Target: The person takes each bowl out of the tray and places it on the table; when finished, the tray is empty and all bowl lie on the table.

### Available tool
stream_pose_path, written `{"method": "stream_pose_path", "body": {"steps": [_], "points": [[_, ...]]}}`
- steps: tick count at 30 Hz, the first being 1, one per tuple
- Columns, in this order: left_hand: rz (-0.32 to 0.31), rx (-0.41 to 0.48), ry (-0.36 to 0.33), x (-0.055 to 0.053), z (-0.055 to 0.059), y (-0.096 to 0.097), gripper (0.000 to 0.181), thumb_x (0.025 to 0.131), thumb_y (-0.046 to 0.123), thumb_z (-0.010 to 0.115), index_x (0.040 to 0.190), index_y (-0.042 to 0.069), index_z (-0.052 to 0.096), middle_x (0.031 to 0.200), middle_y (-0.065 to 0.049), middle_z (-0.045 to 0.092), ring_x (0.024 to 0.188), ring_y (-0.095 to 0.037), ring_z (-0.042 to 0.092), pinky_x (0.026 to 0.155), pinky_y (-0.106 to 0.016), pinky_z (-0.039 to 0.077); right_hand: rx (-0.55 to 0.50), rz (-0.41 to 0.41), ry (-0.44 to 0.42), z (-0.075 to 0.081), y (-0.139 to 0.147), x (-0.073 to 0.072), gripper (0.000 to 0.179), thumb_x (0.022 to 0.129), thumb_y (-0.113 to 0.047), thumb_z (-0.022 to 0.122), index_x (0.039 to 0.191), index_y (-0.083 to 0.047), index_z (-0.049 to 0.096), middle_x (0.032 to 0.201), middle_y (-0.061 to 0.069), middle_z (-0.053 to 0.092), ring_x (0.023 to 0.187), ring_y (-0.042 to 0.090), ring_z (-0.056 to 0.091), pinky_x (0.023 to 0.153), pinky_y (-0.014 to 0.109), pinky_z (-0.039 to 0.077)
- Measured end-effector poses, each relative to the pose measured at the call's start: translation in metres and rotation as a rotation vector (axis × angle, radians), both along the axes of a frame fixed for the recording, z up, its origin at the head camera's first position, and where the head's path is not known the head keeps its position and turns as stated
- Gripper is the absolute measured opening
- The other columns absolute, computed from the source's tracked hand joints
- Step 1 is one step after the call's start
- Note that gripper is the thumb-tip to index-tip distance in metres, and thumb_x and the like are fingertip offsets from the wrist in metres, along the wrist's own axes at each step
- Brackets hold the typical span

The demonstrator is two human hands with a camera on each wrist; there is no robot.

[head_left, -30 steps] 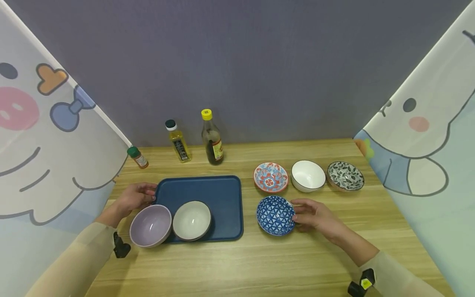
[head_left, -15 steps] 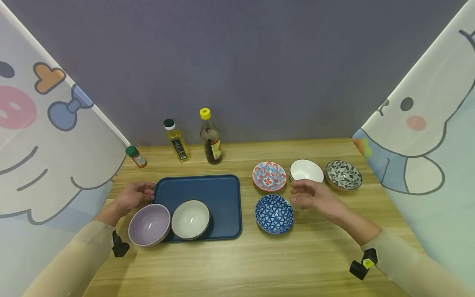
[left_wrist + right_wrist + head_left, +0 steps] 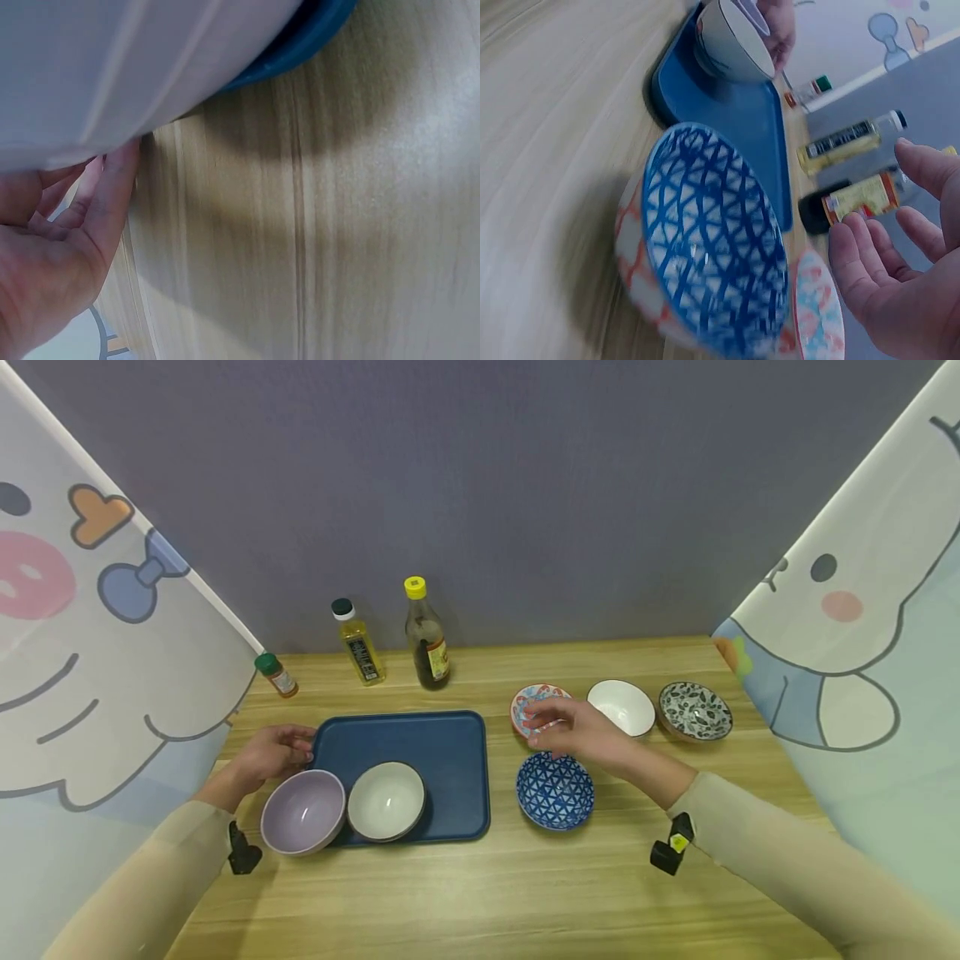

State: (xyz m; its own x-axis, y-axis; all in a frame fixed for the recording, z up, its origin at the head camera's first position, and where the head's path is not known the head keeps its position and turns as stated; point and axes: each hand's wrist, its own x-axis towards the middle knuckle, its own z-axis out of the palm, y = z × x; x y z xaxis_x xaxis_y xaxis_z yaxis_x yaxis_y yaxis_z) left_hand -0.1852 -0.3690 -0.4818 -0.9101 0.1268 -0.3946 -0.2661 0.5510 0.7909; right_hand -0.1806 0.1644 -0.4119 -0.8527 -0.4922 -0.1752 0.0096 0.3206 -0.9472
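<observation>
My left hand (image 3: pixel 272 755) lies at the left edge of the dark blue tray (image 3: pixel 457 777), just behind a lilac bowl (image 3: pixel 302 814). In the left wrist view this bowl partly hides its fingers (image 3: pixel 112 191). A cream bowl (image 3: pixel 386 803) with a dark rim stands on the tray beside the lilac one, which overhangs the tray's front left corner. My right hand (image 3: pixel 573 728) hovers over the red-and-blue patterned bowl (image 3: pixel 522 703), fingers loosely bent and holding nothing. Directly in front sits a blue-and-white triangle-patterned bowl (image 3: pixel 555 793); in the right wrist view its outside is reddish and white.
A white bowl (image 3: pixel 622 706) and a leaf-patterned bowl (image 3: pixel 696 712) stand at the back right. Behind the tray are a yellow oil bottle (image 3: pixel 362 647), a dark sauce bottle (image 3: pixel 429 647) with a yellow cap and a small green-capped jar (image 3: pixel 279 677). A grey wall closes the back.
My right hand has let go of the blue-and-white bowl, lifted away from its right rim and moved back and left over the red-and-blue bowl. The left hand stays put.
</observation>
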Motion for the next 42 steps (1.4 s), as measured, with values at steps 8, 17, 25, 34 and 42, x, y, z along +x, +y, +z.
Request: {"method": "stream_pose_path", "body": {"steps": [8, 17, 25, 34, 42], "points": [[-0.001, -0.001, -0.001, -0.001, 0.0, 0.0, 0.053, 0.095, -0.006, 0.061, 0.144, -0.016, 0.042, 0.107, -0.018, 0.065, 0.088, -0.016, 0.067, 0.076, -0.031, 0.061, -0.026, 0.094, -0.042, -0.008, -0.052, -0.01, 0.056, 0.093, -0.015, 0.076, 0.145, -0.01, 0.056, 0.134, 0.022, 0.059, 0.104, 0.02, 0.07, 0.092, 0.058, 0.056], [0.006, 0.007, -0.013, -0.003, -0.001, -0.001, 0.053, 0.096, -0.006, 0.059, 0.145, -0.015, 0.042, 0.107, -0.016, 0.064, 0.089, -0.016, 0.067, 0.078, -0.032, 0.061, -0.066, 0.182, -0.149, -0.023, -0.106, -0.017, 0.059, 0.093, -0.017, 0.076, 0.147, -0.013, 0.053, 0.141, 0.026, 0.054, 0.105, 0.021, 0.07, 0.093, 0.05, 0.057], [0.002, -0.01, -0.011, 0.0, 0.005, 0.003, 0.053, 0.096, -0.006, 0.06, 0.144, -0.016, 0.041, 0.109, -0.021, 0.064, 0.088, -0.018, 0.067, 0.076, -0.031, 0.061, -0.081, 0.233, -0.25, -0.035, -0.138, -0.013, 0.065, 0.092, -0.013, 0.077, 0.151, -0.013, 0.05, 0.144, 0.025, 0.054, 0.104, 0.023, 0.07, 0.093, 0.051, 0.057], [0.01, -0.021, -0.015, 0.0, 0.006, 0.003, 0.053, 0.096, -0.006, 0.06, 0.144, -0.016, 0.042, 0.108, -0.02, 0.063, 0.088, -0.018, 0.067, 0.076, -0.033, 0.061, -0.057, 0.246, -0.329, -0.045, -0.156, -0.005, 0.072, 0.09, -0.014, 0.079, 0.154, -0.012, 0.046, 0.14, 0.02, 0.058, 0.107, 0.023, 0.068, 0.087, 0.055, 0.059], [0.019, -0.006, -0.018, 0.0, 0.006, 0.004, 0.053, 0.096, -0.006, 0.062, 0.144, -0.015, 0.042, 0.108, -0.02, 0.063, 0.088, -0.018, 0.067, 0.075, -0.032, 0.062, -0.064, 0.257, -0.383, -0.055, -0.157, -0.003, 0.07, 0.092, -0.015, 0.076, 0.154, -0.011, 0.045, 0.139, 0.018, 0.059, 0.106, 0.025, 0.069, 0.083, 0.055, 0.06]]}}
